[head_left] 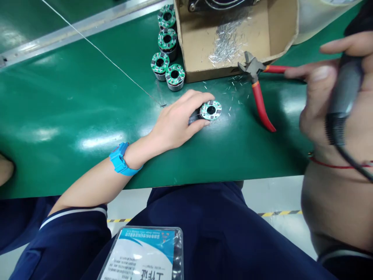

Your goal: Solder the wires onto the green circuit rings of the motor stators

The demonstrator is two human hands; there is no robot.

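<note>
My left hand is wrapped round a small dark cylindrical motor part, its thumb and fingers at the sides. A green ring-shaped circuit board with a dark central hole tops this part. Over the right side of the bench, my right hand has its fingers on one red handle of the diagonal cutters. Their jaws point to the upper left and the other handle hangs apart from the hand. A blurred dark cable plug with a ribbed end covers part of my right hand.
Several motor parts with green boards stand beside a cardboard box. Inside the box are cut metal pins, and others lie scattered on the green bench. A thin wire crosses the left side. Another person's arm shows far left.
</note>
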